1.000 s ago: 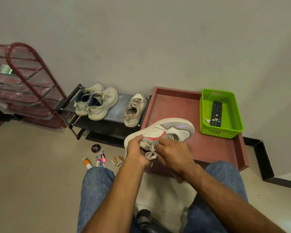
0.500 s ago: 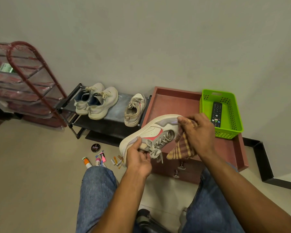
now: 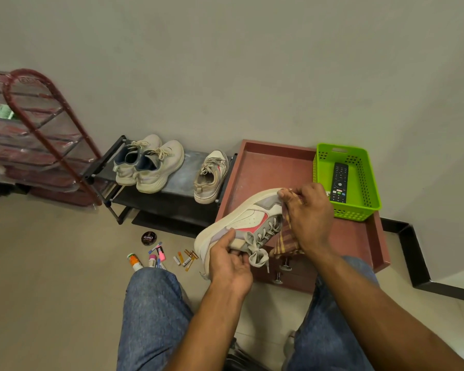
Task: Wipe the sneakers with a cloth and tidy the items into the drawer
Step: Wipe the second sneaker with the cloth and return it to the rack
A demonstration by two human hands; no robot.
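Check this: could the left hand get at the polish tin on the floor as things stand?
Probably not yet: the left hand grips the sneaker. The floor between it and the tin looks open, so once freed, likely yes.

Soft, even indoor light, moderately bright, with no glare. The wall (image 3: 252,62) darkens toward the upper corners. Shadows are faint and diffuse, deepest under the shoe rack (image 3: 156,207). Wide-angle distortion bends the edges; the centre is sharp, the borders slightly soft.
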